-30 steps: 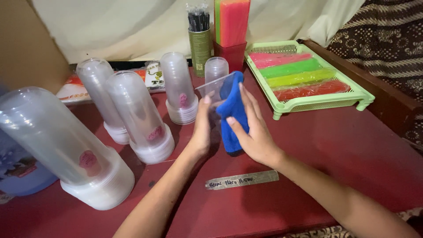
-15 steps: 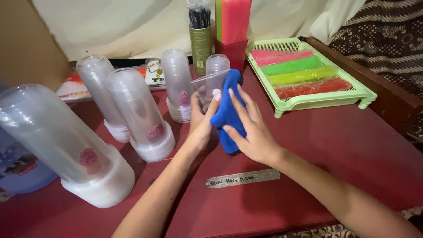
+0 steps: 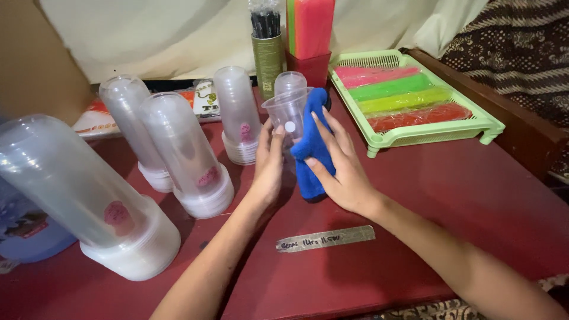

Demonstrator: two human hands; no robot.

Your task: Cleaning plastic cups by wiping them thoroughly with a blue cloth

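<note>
Left hand (image 3: 269, 166) clamped on clear cup (image 3: 288, 112) | right hand (image 3: 338, 166) presses blue cloth (image 3: 311, 148) against it | cup stacks (image 3: 184, 154) crowd left, green tray (image 3: 415, 137) right | bare red tabletop (image 3: 450, 195) near edge.

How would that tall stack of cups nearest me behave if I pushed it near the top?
The stack already leans, so it would probably tip. Thin clear plastic suggests it is light. Being round, it may roll across the table.
</note>
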